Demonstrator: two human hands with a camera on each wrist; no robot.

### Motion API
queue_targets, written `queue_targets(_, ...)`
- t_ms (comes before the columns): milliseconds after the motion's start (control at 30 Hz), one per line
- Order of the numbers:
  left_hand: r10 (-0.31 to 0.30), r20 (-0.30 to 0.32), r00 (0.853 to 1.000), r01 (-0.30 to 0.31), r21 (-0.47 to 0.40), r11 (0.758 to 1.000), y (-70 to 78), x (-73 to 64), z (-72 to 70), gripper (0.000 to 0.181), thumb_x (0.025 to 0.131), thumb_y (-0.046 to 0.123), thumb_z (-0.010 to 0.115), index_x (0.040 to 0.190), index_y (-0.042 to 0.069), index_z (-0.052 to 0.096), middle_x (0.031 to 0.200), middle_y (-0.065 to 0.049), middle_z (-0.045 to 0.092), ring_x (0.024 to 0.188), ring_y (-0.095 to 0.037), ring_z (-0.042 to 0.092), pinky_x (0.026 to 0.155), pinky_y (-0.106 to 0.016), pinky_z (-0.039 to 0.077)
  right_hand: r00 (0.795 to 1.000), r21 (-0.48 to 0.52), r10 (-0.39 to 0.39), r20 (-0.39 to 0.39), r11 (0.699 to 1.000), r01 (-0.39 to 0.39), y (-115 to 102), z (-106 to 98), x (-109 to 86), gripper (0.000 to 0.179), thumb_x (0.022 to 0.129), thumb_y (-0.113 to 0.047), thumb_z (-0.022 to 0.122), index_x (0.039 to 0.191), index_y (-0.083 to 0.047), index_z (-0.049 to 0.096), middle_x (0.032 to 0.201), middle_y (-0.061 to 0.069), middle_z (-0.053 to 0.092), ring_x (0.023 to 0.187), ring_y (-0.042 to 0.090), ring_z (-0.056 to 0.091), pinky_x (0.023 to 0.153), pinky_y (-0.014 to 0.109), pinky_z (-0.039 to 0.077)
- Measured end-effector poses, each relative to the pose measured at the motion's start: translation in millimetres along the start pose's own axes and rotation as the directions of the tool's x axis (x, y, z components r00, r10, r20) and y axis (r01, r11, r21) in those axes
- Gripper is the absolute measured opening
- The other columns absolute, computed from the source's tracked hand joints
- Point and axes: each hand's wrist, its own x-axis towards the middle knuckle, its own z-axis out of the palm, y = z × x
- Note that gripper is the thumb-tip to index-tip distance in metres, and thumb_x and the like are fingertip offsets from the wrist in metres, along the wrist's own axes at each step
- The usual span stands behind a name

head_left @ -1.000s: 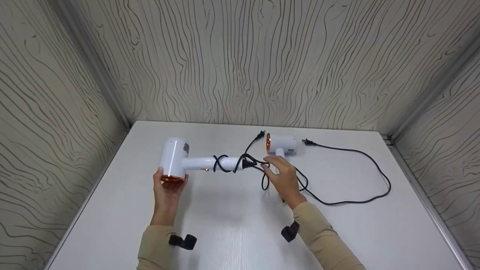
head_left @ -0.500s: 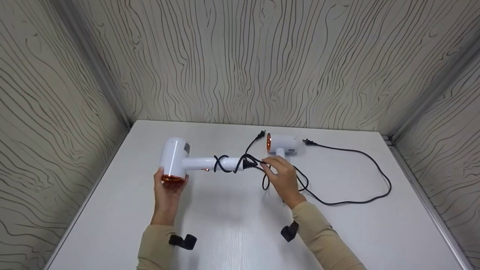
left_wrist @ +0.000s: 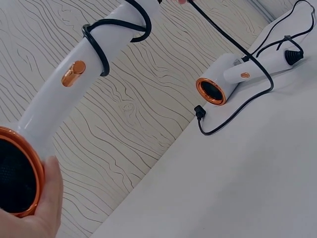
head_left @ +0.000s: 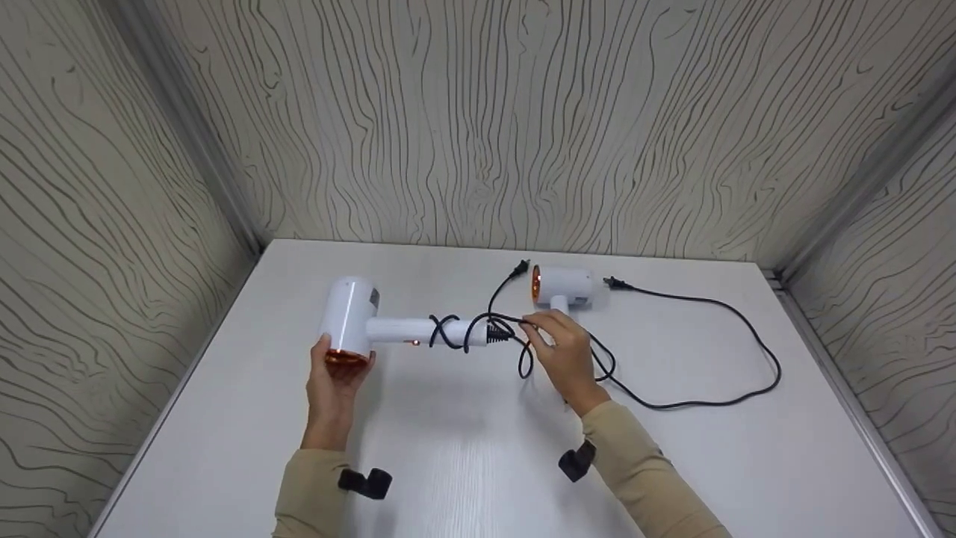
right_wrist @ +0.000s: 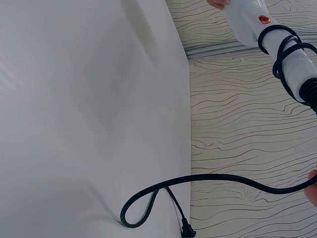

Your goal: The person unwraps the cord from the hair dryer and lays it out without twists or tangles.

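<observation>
My left hand (head_left: pixel 332 396) grips a white hair dryer (head_left: pixel 349 314) by its barrel, around the orange-rimmed end, and holds it above the table. The handle points right, with a black cord (right_wrist: pixel 218 177) wound loosely round its lower part. Beyond the handle's end, my right hand (head_left: pixel 565 359) pinches this cord between thumb and fingers. From there the cord hangs in a small loop, and its plug (head_left: pixel 520 267) lies toward the back of the table. In the left wrist view, the orange switch (left_wrist: pixel 73 73) shows on the handle.
A second white hair dryer (head_left: pixel 565 285) lies at the back right of the white table (head_left: pixel 448 448), partly behind my right hand. Its black cord (head_left: pixel 717 301) curves widely over the right side, ending in another plug (head_left: pixel 616 283). Wood-patterned panels (head_left: pixel 478 127) enclose the table.
The held dryer's handle has dipped slightly. The cord turns on it have loosened and shifted, and the stretch by my right hand has been drawn into a wider arc. Both hands stay nearly in place.
</observation>
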Motion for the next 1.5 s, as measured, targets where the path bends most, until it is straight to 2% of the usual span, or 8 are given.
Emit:
queue_targets(333, -0.024, -0.032, 0.999, 0.023, -0.031, 0.999, 1.3, 0.7, -3.2, 0.072, 0.095, 0.058, 0.041, 0.15, 0.019, 0.015, 0.128, 0.0, 0.038, 0.114, -0.014, 0.05, 0.094, -0.022, 0.055, 0.999, 0.048, -0.031, -0.026, 0.998, 0.032, 1, 2, -3.8, 0.007, 0.078, 0.003, 0.074, 0.084, -0.001, 0.073, 0.079, 0.007, 0.071, 0.073, 0.02, 0.069, 0.07, 0.018, 0.057)
queue_targets(633, -0.024, -0.06, 0.998, 0.021, -0.048, 0.999, 6.1, 1.3, -4.0, 0.074, 0.094, 0.061, 0.042, 0.151, 0.024, 0.014, 0.128, 0.003, 0.038, 0.121, -0.016, 0.044, 0.112, -0.033, 0.044, 0.998, 0.064, -0.056, -0.009, 0.996, 0.056, -2, 6, -10.1, 0.012, 0.073, 0.005, 0.077, 0.082, -0.002, 0.073, 0.077, 0.007, 0.071, 0.071, 0.016, 0.068, 0.067, 0.016, 0.056)
queue_targets(867, -0.03, -0.064, 0.997, 0.024, -0.09, 0.996, 13.3, -0.2, -3.3, 0.073, 0.094, 0.06, 0.043, 0.151, 0.025, 0.014, 0.126, 0.005, 0.039, 0.122, -0.015, 0.045, 0.105, -0.026, 0.05, 0.998, 0.078, -0.062, 0.021, 0.995, 0.06, -1, 10, -16.6, 0.003, 0.081, -0.001, 0.074, 0.081, -0.004, 0.072, 0.076, 0.008, 0.069, 0.069, 0.016, 0.067, 0.066, 0.016, 0.056)
queue_targets(1100, -0.006, -0.047, 0.999, 0.001, -0.103, 0.995, 19.3, -1.5, -0.8, 0.069, 0.094, 0.059, 0.042, 0.148, 0.026, 0.016, 0.126, 0.005, 0.039, 0.122, -0.014, 0.044, 0.101, -0.023, 0.052, 0.996, 0.034, -0.083, 0.033, 0.996, 0.082, -4, 19, -23.9, 0.019, 0.068, 0.007, 0.08, 0.078, -0.006, 0.071, 0.072, 0.003, 0.067, 0.063, 0.01, 0.062, 0.057, 0.013, 0.049)
queue_targets(1200, 0.004, -0.036, 0.999, -0.008, -0.114, 0.993, 20.3, -2.6, -0.1, 0.066, 0.095, 0.058, 0.041, 0.148, 0.026, 0.017, 0.126, 0.005, 0.039, 0.122, -0.015, 0.044, 0.098, -0.022, 0.053, 0.996, 0.007, -0.075, 0.046, 0.997, 0.074, -5, 23, -27.4, 0.018, 0.068, 0.005, 0.081, 0.077, -0.007, 0.071, 0.071, 0.001, 0.066, 0.061, 0.009, 0.059, 0.054, 0.015, 0.046)
queue_targets(1500, 0.029, -0.015, 0.999, -0.031, -0.145, 0.989, 20.3, -5.3, 1.2, 0.059, 0.096, 0.056, 0.04, 0.144, 0.029, 0.018, 0.127, 0.004, 0.039, 0.121, -0.015, 0.044, 0.095, -0.022, 0.055, 0.997, -0.058, -0.068, 0.048, 0.996, 0.071, -1, 38, -36.7, 0.018, 0.066, 0.003, 0.083, 0.075, -0.008, 0.071, 0.069, 0.001, 0.064, 0.062, 0.009, 0.062, 0.055, 0.018, 0.051)
